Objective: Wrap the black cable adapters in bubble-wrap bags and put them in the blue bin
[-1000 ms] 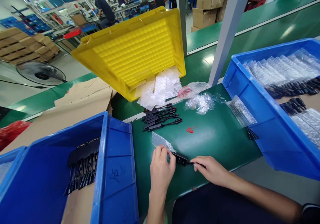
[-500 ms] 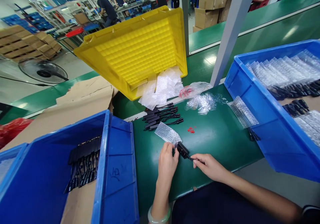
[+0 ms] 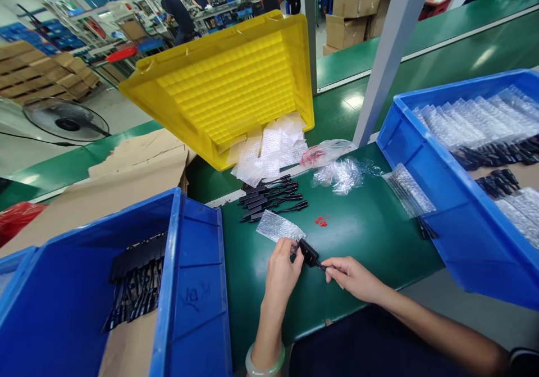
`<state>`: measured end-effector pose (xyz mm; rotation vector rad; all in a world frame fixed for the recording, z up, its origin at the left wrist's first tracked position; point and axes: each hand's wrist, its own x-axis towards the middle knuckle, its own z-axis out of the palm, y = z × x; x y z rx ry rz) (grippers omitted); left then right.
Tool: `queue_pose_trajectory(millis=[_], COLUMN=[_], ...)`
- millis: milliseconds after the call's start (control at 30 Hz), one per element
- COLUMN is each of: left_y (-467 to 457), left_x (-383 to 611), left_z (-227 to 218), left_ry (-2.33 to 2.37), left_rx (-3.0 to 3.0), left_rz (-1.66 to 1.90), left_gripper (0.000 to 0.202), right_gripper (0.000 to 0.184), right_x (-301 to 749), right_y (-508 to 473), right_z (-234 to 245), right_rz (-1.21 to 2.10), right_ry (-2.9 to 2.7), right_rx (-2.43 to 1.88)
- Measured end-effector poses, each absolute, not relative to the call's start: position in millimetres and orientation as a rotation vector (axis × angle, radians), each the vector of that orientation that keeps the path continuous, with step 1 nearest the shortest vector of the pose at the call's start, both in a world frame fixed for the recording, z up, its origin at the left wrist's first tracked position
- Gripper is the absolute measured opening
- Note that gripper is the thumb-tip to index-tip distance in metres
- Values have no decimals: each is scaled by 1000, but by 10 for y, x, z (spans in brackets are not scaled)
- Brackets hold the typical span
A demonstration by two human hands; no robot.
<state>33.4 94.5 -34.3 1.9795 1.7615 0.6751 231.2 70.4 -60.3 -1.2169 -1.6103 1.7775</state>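
Observation:
My right hand (image 3: pixel 352 277) is closed on the short cable of a black adapter (image 3: pixel 309 252), whose box-shaped body points at my left hand (image 3: pixel 283 269). The left fingers pinch the near end of a clear bubble-wrap bag (image 3: pixel 278 226). The adapter's end meets the bag's mouth there; the fingers partly hide that spot, so I cannot tell whether it is inside. Just beyond lies a pile of black cable adapters (image 3: pixel 269 198) on the green bench (image 3: pixel 362 242). A few small red pieces (image 3: pixel 321 221) lie to the right of the bag.
A blue bin (image 3: pixel 197 287) with rows of black adapters stands left. Another blue bin (image 3: pixel 425 197) at right holds bagged adapters, with several bagged ones (image 3: pixel 409 190) beside it. A tilted yellow crate (image 3: pixel 227 85), bubble bags (image 3: pixel 269 152), crumpled plastic (image 3: pixel 341 175) and a grey post (image 3: pixel 391 57) are behind.
The view has shifted slightly. Both hands keep their holds, and the adapter and the bag stay almost in place.

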Motion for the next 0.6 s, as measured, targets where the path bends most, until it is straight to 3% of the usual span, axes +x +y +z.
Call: queue_pose_trajectory(millis=[600], left_y=[909], left_x=[321], left_z=[-47], left_ry=[1700], left_rx=[1949], left_rz=[797], left_gripper=[15], right_gripper=[39], right_x=[2307], right_y=[734], right_z=[-508], right_rz=[1838], right_ry=[-1489], right_rx=[-1109])
